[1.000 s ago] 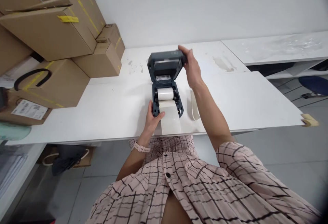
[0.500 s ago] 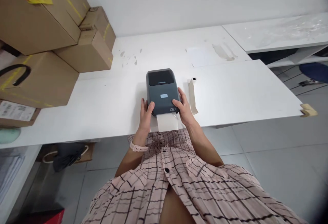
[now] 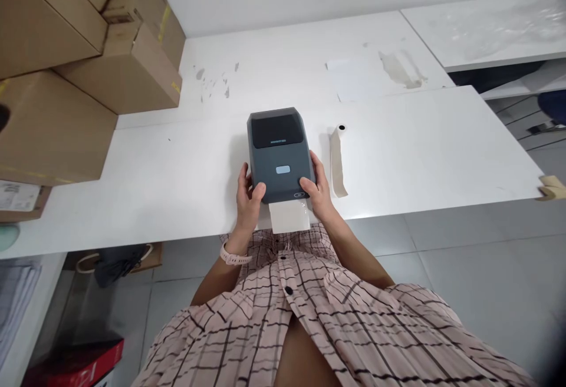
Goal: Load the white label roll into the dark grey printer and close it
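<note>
A dark grey label printer (image 3: 282, 157) with a glossy black top panel and a pale blue button stands between my hands near the table's front edge. My left hand (image 3: 249, 201) grips its left side, thumb on the front corner. On the opposite side my right hand (image 3: 319, 192) holds the other front corner, its thumb on top and fingers along the flank. A strip of white label paper (image 3: 289, 216) sticks out of the printer's front toward me. To the right of the printer lies a small paper roll (image 3: 338, 160), partly unrolled. My fingers under the printer are hidden.
Stacked cardboard boxes (image 3: 128, 68) fill the table's left end. A white sheet (image 3: 349, 80) and torn paper residue mark the back of the white table (image 3: 420, 151). Brown padding (image 3: 552, 188) covers the right front corner. A red box (image 3: 84, 366) sits on the floor at lower left.
The view has shifted slightly, so the boxes slide toward the left edge and the printer looks a little nearer. Both hands keep their hold on the printer.
</note>
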`<state>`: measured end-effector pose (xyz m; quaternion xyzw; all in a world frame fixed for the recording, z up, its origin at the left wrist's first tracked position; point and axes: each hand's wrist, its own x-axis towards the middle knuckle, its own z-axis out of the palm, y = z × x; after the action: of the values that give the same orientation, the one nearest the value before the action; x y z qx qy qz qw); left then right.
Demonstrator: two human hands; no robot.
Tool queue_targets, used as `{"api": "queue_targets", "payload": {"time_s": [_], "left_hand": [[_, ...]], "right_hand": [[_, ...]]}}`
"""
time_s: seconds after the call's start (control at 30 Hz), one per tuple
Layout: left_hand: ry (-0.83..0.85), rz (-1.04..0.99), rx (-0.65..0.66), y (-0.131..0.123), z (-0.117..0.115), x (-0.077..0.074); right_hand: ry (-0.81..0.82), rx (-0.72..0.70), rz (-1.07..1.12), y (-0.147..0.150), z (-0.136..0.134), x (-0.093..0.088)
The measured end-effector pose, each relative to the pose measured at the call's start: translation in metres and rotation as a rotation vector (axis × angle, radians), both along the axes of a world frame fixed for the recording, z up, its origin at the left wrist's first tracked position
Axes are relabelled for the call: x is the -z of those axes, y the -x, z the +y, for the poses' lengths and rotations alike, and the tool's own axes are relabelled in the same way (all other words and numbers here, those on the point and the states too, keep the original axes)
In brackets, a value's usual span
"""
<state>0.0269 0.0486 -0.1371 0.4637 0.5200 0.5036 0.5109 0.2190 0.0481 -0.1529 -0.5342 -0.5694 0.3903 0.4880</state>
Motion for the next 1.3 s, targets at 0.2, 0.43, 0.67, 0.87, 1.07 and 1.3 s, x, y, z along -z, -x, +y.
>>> {"api": "queue_targets", "payload": {"time_s": [0.2, 0.43, 0.67, 0.87, 1.07, 1.3], "left_hand": [[-0.078, 0.307, -0.218, -0.003, -0.054, 0.004], [0.385, -0.123, 0.233, -0.011, -0.061, -0.021], [0.334, -0.008, 0.242, -0.006, -0.054, -0.011], [0.053, 0.247, -0.007, 0.017, -0.052, -0.008], [-0.236, 0.294, -0.273, 0.017, -0.033, -0.015], [-0.241, 0.162, -0.098, -0.016, -0.028, -0.008]], "right_hand": [[0.025, 0.000, 0.047, 0.001, 0.002, -0.003], [0.025, 0.029, 0.108, 0.002, 0.002, -0.001], [-0.080, 0.057, 0.078, 0.002, -0.002, -0.006], [-0.539, 0.181, -0.507, 0.004, -0.012, -0.044], [-0.715, 0.095, -0.846, 0.019, -0.010, -0.060], [-0.661, 0.043, -0.910, 0.026, -0.008, -0.068]]}}
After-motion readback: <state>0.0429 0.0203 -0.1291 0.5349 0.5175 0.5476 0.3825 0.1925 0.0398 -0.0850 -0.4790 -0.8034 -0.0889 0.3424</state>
